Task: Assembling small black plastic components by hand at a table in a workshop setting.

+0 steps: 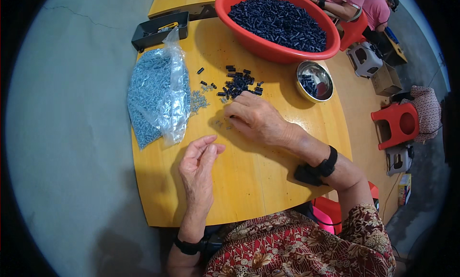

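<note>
Well inside the table edge (143,193): right hand (256,117) (beside black pieces (238,83)).

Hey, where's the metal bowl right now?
In the head view, the metal bowl is on the yellow table, toward its right edge, just below the red basin and up-right of the right hand.

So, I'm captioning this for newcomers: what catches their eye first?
Likely the wide red plastic basin heaped with small dark cylinders, far across the yellow table. Next, the clear plastic bag of bluish-silver pieces at the table's left edge. Then, mid-table, the bare right hand at a loose dark pile, the bare left hand nearer the body.
</note>
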The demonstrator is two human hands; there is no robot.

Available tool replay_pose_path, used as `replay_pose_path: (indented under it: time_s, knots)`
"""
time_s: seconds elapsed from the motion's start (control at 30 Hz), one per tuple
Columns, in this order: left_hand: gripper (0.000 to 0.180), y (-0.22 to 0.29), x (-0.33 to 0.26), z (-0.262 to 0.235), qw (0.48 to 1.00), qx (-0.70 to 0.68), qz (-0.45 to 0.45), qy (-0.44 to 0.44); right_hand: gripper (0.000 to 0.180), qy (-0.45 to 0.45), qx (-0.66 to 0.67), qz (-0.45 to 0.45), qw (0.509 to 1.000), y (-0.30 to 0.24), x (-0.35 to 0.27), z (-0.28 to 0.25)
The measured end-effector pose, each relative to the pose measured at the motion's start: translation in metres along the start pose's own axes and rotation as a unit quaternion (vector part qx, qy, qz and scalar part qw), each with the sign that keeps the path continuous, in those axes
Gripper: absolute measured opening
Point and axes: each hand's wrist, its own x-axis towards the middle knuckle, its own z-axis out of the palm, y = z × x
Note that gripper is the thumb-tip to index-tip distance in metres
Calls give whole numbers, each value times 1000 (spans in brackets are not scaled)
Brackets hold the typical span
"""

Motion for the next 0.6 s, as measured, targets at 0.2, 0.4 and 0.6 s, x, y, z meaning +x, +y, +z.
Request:
replay_pose_path:
  time_s: [0.2, 0.4, 0.6]
  knots:
    - [25, -4, 2, 13, 998, -65, 2, -28, 18, 21, 38, -37, 998, -40, -16, -19]
    - [20, -6, -4, 14, 996, -54, -33, -65, 20, 24, 41, -13, 999, -53, -33, -23]
    - [17, -6, -5, 13, 991, -78, -75, -79, 24, 46, 116, 7, 992, -55, -39, -29]
